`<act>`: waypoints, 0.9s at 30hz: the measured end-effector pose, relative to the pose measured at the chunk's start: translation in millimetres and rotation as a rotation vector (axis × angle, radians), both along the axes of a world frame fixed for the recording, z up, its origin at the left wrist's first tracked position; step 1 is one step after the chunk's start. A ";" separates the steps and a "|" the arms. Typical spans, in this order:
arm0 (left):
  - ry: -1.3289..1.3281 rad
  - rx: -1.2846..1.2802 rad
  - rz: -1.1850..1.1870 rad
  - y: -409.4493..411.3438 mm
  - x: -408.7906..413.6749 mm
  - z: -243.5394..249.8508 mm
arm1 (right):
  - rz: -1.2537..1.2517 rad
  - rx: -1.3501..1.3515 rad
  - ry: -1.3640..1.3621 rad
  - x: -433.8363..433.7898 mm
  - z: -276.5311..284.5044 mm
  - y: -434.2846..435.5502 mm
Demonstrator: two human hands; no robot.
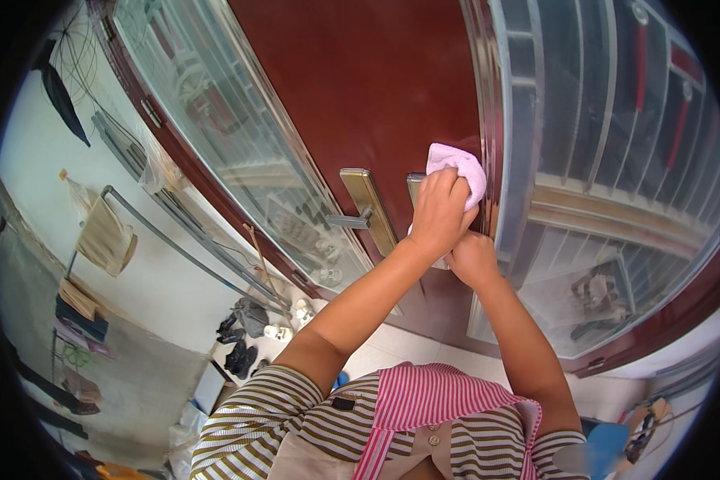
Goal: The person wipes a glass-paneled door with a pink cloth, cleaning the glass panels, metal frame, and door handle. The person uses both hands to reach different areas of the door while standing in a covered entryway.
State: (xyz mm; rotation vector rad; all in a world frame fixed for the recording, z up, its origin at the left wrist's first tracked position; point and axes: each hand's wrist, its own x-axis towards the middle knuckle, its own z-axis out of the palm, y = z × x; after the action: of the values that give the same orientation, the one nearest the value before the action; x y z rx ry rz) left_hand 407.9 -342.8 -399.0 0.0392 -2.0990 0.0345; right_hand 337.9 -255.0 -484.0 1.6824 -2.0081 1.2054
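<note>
My left hand (441,210) grips a pink cloth (456,162) against the dark red door (372,90), over the upper part of the second handle plate (415,180). Just below and to its right is my right hand (475,258), curled close to my left hand, near the lower end of that plate; what its fingers hold is hidden. The second plate's lever is covered by my hands. To the left, a brass-coloured handle plate (369,204) with a metal lever (349,222) is in plain view, untouched.
Framed glass panels (216,132) (612,120) flank the red panels. Shoes (240,359) and a dark bag (251,318) lie on the floor at lower left. A metal rack (156,228) with hanging cloths (105,237) stands by the left wall. A blue object (606,444) is at lower right.
</note>
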 end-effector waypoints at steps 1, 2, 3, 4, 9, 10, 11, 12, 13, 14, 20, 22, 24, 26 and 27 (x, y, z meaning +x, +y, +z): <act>-0.005 0.024 0.015 -2.4 1.9 2.4 | -0.023 -0.002 0.043 0.2 0.5 0.6; -0.015 0.079 0.037 -7.4 4.8 6.0 | -0.048 0.017 0.077 0.9 0.9 0.6; 0.014 0.090 0.054 -13.5 8.6 10.0 | -0.082 0.046 0.106 1.6 1.3 0.7; 0.038 0.106 0.070 -20.3 12.7 13.9 | -0.104 0.068 0.124 2.7 1.7 0.0; 0.262 0.201 0.156 -57.1 36.9 28.4 | -0.090 0.022 0.117 6.7 3.5 0.9; 0.249 0.237 0.195 -65.0 43.9 29.9 | -0.095 0.024 0.123 7.4 3.6 1.3; 0.276 0.287 0.216 -71.5 49.2 30.7 | -0.095 0.029 0.123 8.0 3.7 1.8; 0.320 0.339 0.191 -77.3 52.7 31.6 | -0.098 0.031 0.128 8.0 4.1 1.5; 0.378 0.383 0.152 -83.3 56.4 32.8 | -0.106 0.037 0.132 8.1 4.5 1.2; 0.402 0.416 0.178 -90.9 60.5 35.4 | -0.101 0.032 0.138 8.2 4.6 0.9; 0.622 0.468 0.097 -112.8 68.6 56.3 | -0.121 0.060 0.160 8.2 5.3 1.8; 0.600 0.369 0.051 -104.8 62.4 61.0 | -0.135 0.078 0.161 8.9 5.8 2.3; 0.514 0.410 -0.055 -90.3 46.4 64.4 | -0.137 0.069 0.168 9.6 6.4 2.7; 0.431 0.234 -0.023 -79.2 30.8 70.4 | -0.143 0.068 0.173 10.0 7.5 3.2; 0.373 0.167 -0.002 -74.9 25.1 72.8 | -0.143 0.067 0.173 10.4 7.9 3.6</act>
State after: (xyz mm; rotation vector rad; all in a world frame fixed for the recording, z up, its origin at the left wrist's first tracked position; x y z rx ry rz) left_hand 433.0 -417.7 -326.2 0.1334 -1.7248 -0.1398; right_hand 348.3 -251.4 -476.1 1.5820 -2.0432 0.9226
